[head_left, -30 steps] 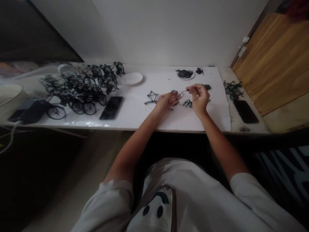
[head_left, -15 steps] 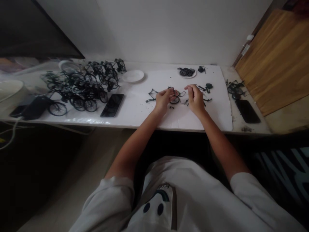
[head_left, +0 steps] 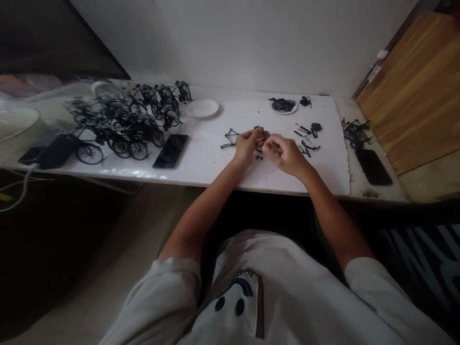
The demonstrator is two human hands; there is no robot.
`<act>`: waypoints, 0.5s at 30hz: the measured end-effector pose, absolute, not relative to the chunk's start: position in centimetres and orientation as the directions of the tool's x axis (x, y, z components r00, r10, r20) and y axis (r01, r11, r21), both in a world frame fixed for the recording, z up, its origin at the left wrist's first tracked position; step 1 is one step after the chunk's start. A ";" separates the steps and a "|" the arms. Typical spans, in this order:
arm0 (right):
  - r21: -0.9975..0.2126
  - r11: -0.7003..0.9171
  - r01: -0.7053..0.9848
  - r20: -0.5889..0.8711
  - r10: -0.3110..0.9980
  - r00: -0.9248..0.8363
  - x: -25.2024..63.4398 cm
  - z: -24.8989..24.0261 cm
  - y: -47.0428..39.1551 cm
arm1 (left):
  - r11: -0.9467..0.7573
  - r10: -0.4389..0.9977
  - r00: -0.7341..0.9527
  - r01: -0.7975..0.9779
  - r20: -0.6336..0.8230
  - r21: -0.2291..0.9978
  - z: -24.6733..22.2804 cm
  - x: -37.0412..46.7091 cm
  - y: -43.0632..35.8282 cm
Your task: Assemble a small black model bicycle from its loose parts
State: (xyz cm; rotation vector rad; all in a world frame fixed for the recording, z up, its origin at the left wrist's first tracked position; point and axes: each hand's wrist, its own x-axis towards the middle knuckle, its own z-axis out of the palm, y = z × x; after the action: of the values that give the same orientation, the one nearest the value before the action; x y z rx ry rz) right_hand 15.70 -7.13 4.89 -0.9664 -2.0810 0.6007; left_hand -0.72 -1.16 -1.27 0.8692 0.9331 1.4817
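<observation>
Over the white sheet (head_left: 223, 167), my left hand (head_left: 247, 146) is closed in a pinch on a small dark part whose shape I cannot make out. My right hand (head_left: 283, 153) is beside it on the right, fingers curled in toward the left fingertips; what they hold, if anything, is hidden. A thin black bicycle frame (head_left: 232, 136) lies just left of my left hand. Below the fingertips rests a tiny dark piece (head_left: 259, 157). Several loose black parts (head_left: 305, 147) are spread to the right of my right hand.
Many small model bicycles (head_left: 125, 124) crowd the table's left side. Near them are a phone (head_left: 171, 151) and a white plate (head_left: 202, 109). A small plate of black parts (head_left: 283, 105) stands at the back. Another phone (head_left: 373, 166) lies at the right.
My right hand has moved left and turned inward, close to my left hand. It now covers part of the wheel that showed between the hands. The view has shifted slightly.
</observation>
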 end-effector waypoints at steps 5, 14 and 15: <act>-0.660 0.649 0.378 -0.191 0.341 -0.920 10.7 4.8 -15.3 | -0.042 0.995 -0.095 -0.406 0.004 0.913 -1.0 -0.8 -1.4; -0.457 0.470 0.755 -0.471 0.592 -0.654 5.4 -9.0 -15.5 | -0.028 0.997 -0.077 -0.385 -0.002 0.922 -0.7 -0.6 -1.7; -0.469 0.411 0.782 -0.494 0.611 -0.618 5.4 -9.3 -15.1 | -0.027 0.997 -0.072 -0.389 -0.001 0.921 -0.7 -0.6 -1.7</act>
State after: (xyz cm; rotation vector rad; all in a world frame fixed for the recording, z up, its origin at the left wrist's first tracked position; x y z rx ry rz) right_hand 5.36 -15.07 -9.35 -1.4313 -2.8383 1.1773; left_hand -0.60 -1.71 -0.72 0.8830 0.9503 1.4332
